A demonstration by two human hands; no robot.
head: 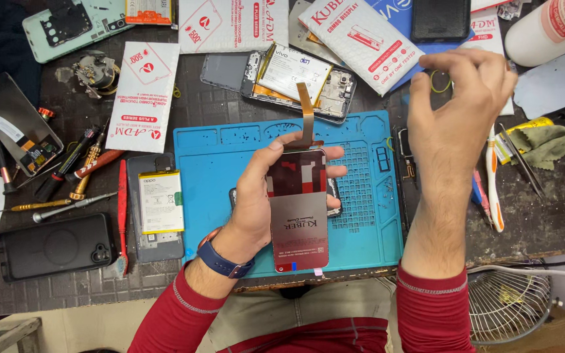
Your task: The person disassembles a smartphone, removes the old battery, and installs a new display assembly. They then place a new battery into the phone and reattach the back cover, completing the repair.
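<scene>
Copper-coloured flex ribbon standing up from a replacement phone display, held back side up over the blue repair mat. Left hand wrapped round the display's edges, grip closed on it, probably to spare the ribbon and the glass face. Right hand raised well apart to the right, fingertips pinched on a small yellowish ring, likely a rubber band. Beyond the mat, an opened phone with exposed battery; to the left on the dark surface, screwdrivers, a second opened phone, a black phone case.
</scene>
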